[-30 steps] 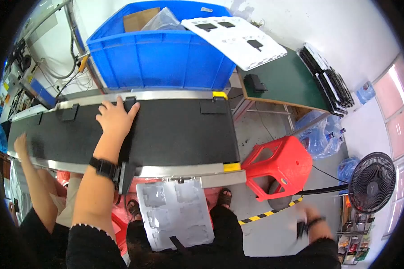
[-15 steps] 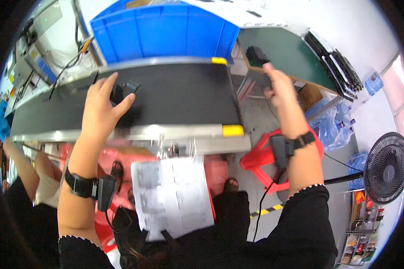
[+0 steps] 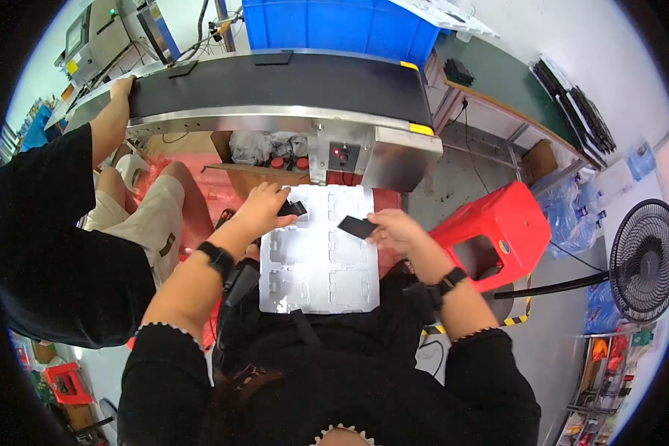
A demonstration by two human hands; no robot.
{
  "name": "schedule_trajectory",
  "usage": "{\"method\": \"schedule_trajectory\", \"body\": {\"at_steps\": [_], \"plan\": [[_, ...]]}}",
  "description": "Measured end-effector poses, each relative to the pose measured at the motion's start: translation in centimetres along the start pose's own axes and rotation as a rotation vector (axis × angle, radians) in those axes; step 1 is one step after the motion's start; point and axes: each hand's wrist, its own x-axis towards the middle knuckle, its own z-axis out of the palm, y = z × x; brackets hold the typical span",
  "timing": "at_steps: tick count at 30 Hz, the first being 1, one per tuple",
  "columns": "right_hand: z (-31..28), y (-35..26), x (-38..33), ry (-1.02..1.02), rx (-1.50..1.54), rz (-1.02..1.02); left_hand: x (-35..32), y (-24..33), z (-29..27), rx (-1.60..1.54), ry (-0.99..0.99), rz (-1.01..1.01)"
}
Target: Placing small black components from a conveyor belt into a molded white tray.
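Observation:
A white moulded plastic tray [image 3: 320,256] with shaped recesses lies across my lap. At its far left part, my left hand [image 3: 260,213] is closed on a small black part [image 3: 294,209], held just over the tray. My right hand [image 3: 398,230] pinches a flat black rectangular piece [image 3: 356,226] by its right end, tilted above the tray's right side. Beyond the tray runs a black conveyor belt [image 3: 327,85], with flat black pieces [image 3: 273,59] along its far edge.
On the left sits a co-worker in black [image 3: 59,245], one hand [image 3: 121,89] at the belt. A red stool [image 3: 490,230] and black fan [image 3: 643,260] stand to my right. Behind the belt are a blue bin [image 3: 334,30] and a green table [image 3: 498,82].
Both hands have come back from over the belt and beside the green table to the tray on my lap. Each now holds a black piece. The view has shifted.

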Motion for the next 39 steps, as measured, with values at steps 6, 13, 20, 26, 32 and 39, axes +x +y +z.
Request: {"method": "schedule_trajectory", "body": {"at_steps": [6, 13, 20, 26, 32, 39], "plan": [[2.3, 5.7, 8.7, 0.513, -0.367, -0.209, 1.9, -4.3, 5.5, 0.067, -0.15, 0.12], [0.5, 3.0, 8.1, 0.454, -1.125, -0.288, 0.5, -5.9, 8.1, -0.059, -0.265, 0.185], [2.3, 4.0, 9.0, 0.481, -1.202, -0.427, -1.1, -4.4, 9.5, 0.124, -0.115, -0.023], [-0.4, 1.9, 8.7, 0.199, -1.156, -0.301, -0.5, 1.1, 10.3, -0.013, -0.003, 0.125], [9.3, -11.7, -1.7, -0.518, -1.525, 0.412, 1.8, 4.9, 12.9, 0.139, -0.141, 0.176], [2.2, -31.0, -3.6, 0.287, -1.022, -0.618, 3.0, 7.2, 9.9, 0.165, -0.335, 0.022]]}}
